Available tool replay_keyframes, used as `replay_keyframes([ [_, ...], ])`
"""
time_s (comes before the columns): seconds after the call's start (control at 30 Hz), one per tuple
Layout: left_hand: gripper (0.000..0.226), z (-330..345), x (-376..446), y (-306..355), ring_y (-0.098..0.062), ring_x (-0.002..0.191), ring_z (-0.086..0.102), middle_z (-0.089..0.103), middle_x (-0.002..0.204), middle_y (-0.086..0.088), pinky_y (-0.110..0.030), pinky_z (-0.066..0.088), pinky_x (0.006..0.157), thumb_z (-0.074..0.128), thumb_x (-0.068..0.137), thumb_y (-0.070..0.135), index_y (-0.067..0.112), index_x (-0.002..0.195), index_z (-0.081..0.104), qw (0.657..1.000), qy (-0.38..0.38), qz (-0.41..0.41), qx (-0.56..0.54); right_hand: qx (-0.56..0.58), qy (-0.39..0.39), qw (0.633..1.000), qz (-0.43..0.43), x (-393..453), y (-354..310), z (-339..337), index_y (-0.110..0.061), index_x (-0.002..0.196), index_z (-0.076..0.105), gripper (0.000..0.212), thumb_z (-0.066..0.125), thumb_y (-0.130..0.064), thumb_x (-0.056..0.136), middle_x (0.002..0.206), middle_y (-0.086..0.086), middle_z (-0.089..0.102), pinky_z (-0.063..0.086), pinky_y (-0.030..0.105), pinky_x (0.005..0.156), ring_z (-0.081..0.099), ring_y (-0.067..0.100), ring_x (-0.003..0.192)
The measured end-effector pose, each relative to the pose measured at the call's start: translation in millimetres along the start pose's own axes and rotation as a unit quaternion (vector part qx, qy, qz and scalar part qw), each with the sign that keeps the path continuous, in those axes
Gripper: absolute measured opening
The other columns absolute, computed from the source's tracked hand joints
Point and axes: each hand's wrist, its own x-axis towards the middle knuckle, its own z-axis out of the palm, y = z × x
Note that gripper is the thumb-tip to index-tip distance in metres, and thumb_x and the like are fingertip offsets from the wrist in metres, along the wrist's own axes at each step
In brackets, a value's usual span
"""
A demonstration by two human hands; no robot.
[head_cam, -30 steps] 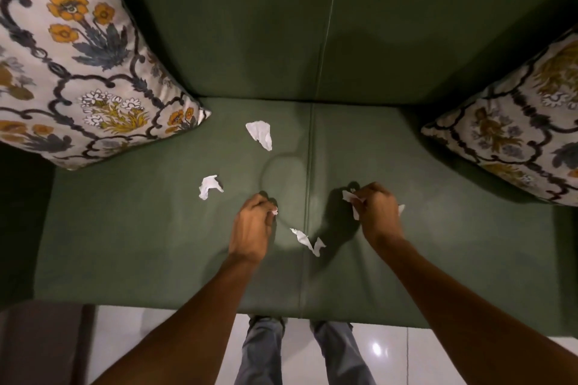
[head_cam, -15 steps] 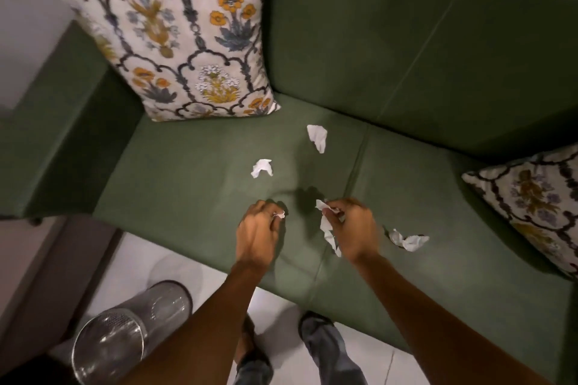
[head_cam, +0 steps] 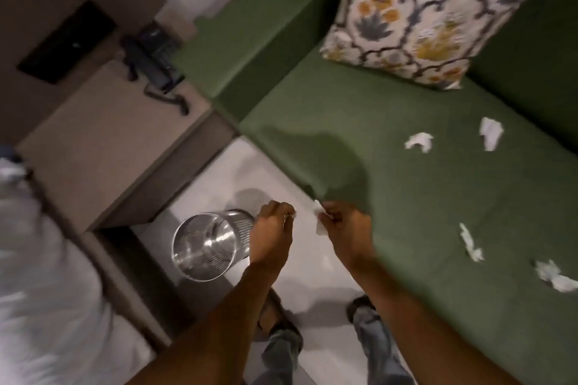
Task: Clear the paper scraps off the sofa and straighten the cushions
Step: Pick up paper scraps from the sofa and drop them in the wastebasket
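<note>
Both hands hang over the pale floor point(head_cam: 312, 259), just off the front edge of the green sofa point(head_cam: 422, 197). The left hand point(head_cam: 272, 237) is curled into a loose fist, pinching a tiny white scrap point(head_cam: 291, 216) at its fingertips. The right hand point(head_cam: 347, 228) is also closed, gripping a larger white scrap point(head_cam: 319, 219) that sticks out above and below its fingers. The two hands are near each other but apart.

Just left of the left hand, almost touching it, stands a shiny metal bin point(head_cam: 206, 247) on the floor, its open mouth facing up; the wrist overlaps its right rim.

To the right of the right hand, four scraps lie on the seat. Two sit up and right, well apart from the hand: a crumpled piece point(head_cam: 419, 141) and, just beside it, another piece point(head_cam: 491, 134). Two more lie farther right at about hand level: a thin twisted strip point(head_cam: 469, 242) and, below it near the frame edge, a wad point(head_cam: 553, 277).

Above the hands, a flowered cushion point(head_cam: 422, 9) leans against the sofa's back and arm. Far up and left of the left hand, a dark telephone point(head_cam: 153, 56) rests on a side table point(head_cam: 93, 141). Below the hands, two feet and trouser legs show on the floor. Everything is motion-blurred.
</note>
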Motion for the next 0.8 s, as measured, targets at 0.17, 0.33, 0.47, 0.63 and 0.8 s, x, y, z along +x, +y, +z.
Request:
replay_keyframes([
  [0.17, 0.009, -43, -21, -104, -0.032, 0.098, 0.067, 0.069, 0.114, -0.007, -0.045, 0.056, 0.080, 0.064, 0.099, 0.013, 0.016, 0.105, 0.071, 0.992, 0.054, -0.104, -0.038, -0.015, -0.054, 0.997, -0.058, -17, -50, 102, -0.023, 0.088, 0.078, 0.015, 0.072, -0.014, 0.099, 0.080, -0.010, 0.076, 0.062, 0.033, 0.075, 0.073, 0.009, 0.073],
  [0.33, 0.008, -59, -42, -207, -0.035, 0.094, 0.072, 0.076, 0.109, -0.010, -0.026, 0.044, 0.074, 0.069, 0.097, 0.017, 0.017, 0.104, 0.069, 0.948, 0.140, -0.261, -0.115, -0.078, -0.107, 0.985, -0.106, -22, -81, 209, -0.012, 0.096, 0.081, 0.014, 0.074, -0.023, 0.099, 0.096, 0.006, 0.082, 0.061, 0.034, 0.082, 0.073, 0.021, 0.083],
  [0.47, 0.007, -54, -50, -275, -0.035, 0.084, 0.073, 0.076, 0.094, -0.010, -0.036, 0.057, 0.073, 0.070, 0.092, 0.009, 0.014, 0.098, 0.067, 0.932, 0.153, -0.302, -0.132, -0.091, -0.109, 0.984, -0.108, -28, -86, 284, -0.013, 0.114, 0.082, 0.021, 0.077, -0.023, 0.096, 0.115, 0.007, 0.083, 0.063, 0.035, 0.096, 0.078, 0.025, 0.102],
  [0.63, 0.018, -40, -54, -319, -0.035, 0.098, 0.075, 0.078, 0.106, -0.016, -0.042, 0.060, 0.087, 0.067, 0.094, 0.006, 0.009, 0.112, 0.070, 0.937, 0.119, -0.303, -0.125, -0.084, -0.148, 0.983, -0.064, -38, -65, 336, -0.015, 0.134, 0.073, 0.042, 0.080, -0.009, 0.093, 0.133, 0.008, 0.077, 0.054, 0.022, 0.105, 0.076, 0.026, 0.116],
  [0.8, 0.024, -41, -58, -319, -0.039, 0.105, 0.072, 0.075, 0.117, -0.015, -0.040, 0.056, 0.088, 0.066, 0.097, 0.013, 0.011, 0.120, 0.069, 0.957, 0.083, -0.261, -0.097, -0.055, -0.129, 0.989, -0.039, -53, -57, 336, -0.014, 0.141, 0.067, 0.056, 0.074, 0.006, 0.090, 0.139, 0.009, 0.073, 0.060, 0.043, 0.107, 0.072, 0.030, 0.124],
])
